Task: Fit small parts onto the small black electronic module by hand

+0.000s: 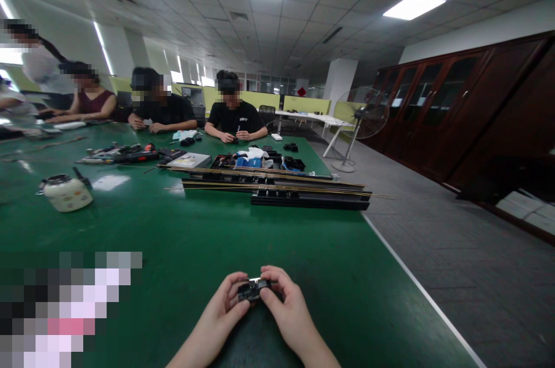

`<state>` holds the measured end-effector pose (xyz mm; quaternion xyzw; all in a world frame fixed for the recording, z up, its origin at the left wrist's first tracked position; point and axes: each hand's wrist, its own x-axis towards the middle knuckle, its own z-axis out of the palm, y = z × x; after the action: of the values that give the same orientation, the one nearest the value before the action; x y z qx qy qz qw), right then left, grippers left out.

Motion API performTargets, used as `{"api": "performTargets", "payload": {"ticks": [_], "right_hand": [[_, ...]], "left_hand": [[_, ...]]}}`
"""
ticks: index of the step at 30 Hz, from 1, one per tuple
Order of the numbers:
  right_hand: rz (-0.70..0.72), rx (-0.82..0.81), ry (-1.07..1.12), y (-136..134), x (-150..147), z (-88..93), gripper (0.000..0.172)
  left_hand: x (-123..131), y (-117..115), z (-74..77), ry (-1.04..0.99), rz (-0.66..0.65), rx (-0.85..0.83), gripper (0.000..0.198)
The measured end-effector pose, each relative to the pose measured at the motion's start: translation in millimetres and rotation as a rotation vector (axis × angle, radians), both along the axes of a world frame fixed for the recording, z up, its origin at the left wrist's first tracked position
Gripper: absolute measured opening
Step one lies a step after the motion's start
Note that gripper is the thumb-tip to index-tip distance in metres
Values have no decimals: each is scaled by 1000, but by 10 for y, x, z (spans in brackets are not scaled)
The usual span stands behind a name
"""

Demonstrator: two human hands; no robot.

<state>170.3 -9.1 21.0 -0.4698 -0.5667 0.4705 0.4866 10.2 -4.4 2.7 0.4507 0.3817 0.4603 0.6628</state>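
Observation:
A small black part (250, 291) with a shiny light piece along its top edge is held up over the green table near the bottom middle. My left hand (226, 305) grips its left end between thumb and fingers. On the right end, the thumb and fingers of my right hand (284, 301) are closed around it. Both hands touch the same part and sit close together. The fine details of the part are too small to make out.
Beyond my hands, long black rails (310, 201) with thin brass-coloured rods lie across the green table (208, 240). A cream pot (68, 193) stands left. Tools (130, 155) and a blue item (249, 162) lie farther back. Several people sit around the table; a fan (358, 116) stands right.

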Motion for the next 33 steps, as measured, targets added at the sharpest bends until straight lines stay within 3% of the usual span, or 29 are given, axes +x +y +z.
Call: {"api": "performTargets", "payload": {"ticks": [12,21,33], "right_hand": [[-158,-63,105,114,246,-35,38],[-248,-60,194,153,412,33,42],[-323,-38,232,170,496,38,40]], "left_hand": [[8,-19,55,1,32,-16,40],[-19,12,-91,7,-15,39,40],[-43,15,-54,6,-45,35,40]]}}
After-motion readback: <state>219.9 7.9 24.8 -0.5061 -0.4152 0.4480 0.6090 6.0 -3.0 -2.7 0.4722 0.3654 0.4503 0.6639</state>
